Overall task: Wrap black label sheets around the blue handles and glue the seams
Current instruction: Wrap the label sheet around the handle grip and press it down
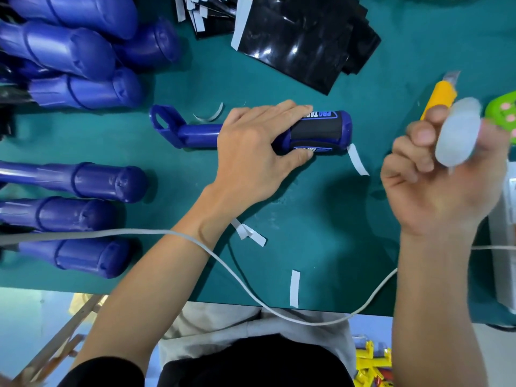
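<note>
On the mat (pixel 307 196) the blue handle (pixel 345 132), wrapped in a black label sheet (pixel 315 128), is laid lengthwise left to right and gripped by the left hand (pixel 251 143); off its right end a whitish bottle (pixel 458 135) is clasped in the right hand (pixel 435 191).

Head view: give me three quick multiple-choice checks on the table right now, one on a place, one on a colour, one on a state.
1. The black label sheets lie: A) at the far side of the green mat; B) in the lap; C) on the floor.
2. The utility knife is: A) red; B) yellow; C) black.
3. The blue handle in the left hand is: A) bare; B) wrapped in a black label; C) broken.
Key: A, the stack lies beyond the handle; B, yellow shows behind the right hand, which grips a whitish bottle; B, a printed label circles its thick end.
</note>
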`<state>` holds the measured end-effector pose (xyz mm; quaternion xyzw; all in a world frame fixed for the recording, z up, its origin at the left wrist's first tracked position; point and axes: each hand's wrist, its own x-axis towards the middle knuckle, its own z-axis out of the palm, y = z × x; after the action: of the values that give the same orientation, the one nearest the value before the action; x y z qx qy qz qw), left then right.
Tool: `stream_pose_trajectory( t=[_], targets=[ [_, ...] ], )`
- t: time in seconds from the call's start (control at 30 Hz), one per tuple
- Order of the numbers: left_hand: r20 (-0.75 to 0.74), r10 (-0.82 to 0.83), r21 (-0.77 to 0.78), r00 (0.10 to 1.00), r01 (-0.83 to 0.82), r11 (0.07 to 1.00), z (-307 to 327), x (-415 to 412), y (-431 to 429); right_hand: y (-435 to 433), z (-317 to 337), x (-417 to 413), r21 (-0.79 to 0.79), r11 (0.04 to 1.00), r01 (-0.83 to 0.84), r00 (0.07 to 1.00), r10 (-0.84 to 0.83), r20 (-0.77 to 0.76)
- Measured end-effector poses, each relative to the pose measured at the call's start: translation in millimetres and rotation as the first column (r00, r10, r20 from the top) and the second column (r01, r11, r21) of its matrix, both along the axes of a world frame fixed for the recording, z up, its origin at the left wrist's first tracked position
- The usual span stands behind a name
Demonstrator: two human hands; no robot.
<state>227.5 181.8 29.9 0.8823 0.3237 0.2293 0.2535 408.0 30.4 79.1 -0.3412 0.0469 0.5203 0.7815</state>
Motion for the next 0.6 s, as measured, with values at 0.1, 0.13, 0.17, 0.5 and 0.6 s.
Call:
stream_pose_trajectory(
  t=[0.1, 0.13, 0.17, 0.5, 0.6],
  targets=[
    [-0.004, -0.008, -0.001, 1.000, 0.008, 1.000, 0.4, -0.4, 0.1, 3.3, -0.4, -3.1, -0.123, 0.992, 0.011, 0.996, -0.001, 0.085],
    [-0.004, -0.008, -0.002, 1.000, 0.008, 1.000, 1.2, -0.8, -0.2, 5.2, -0.4, -7.1, -0.157, 0.986, 0.048, 0.987, -0.023, 0.159],
    [-0.004, -0.007, -0.005, 1.000, 0.007, 1.000, 2.1, -1.1, -0.8, 7.8, 0.0, -11.7, -0.173, 0.981, 0.085, 0.972, -0.043, 0.233],
    [0.022, -0.004, 0.002, 1.000, 0.004, 1.000, 1.1, -0.3, -2.2, 14.3, -5.7, -23.0, -0.230, 0.940, 0.250, 0.945, -0.185, 0.268],
    [0.032, -0.001, 0.008, 0.999, 0.001, 1.000, 1.8, -0.2, -2.7, 23.8, -1.3, -29.5, -0.297, 0.900, 0.321, 0.908, -0.202, 0.368]
  ],
)
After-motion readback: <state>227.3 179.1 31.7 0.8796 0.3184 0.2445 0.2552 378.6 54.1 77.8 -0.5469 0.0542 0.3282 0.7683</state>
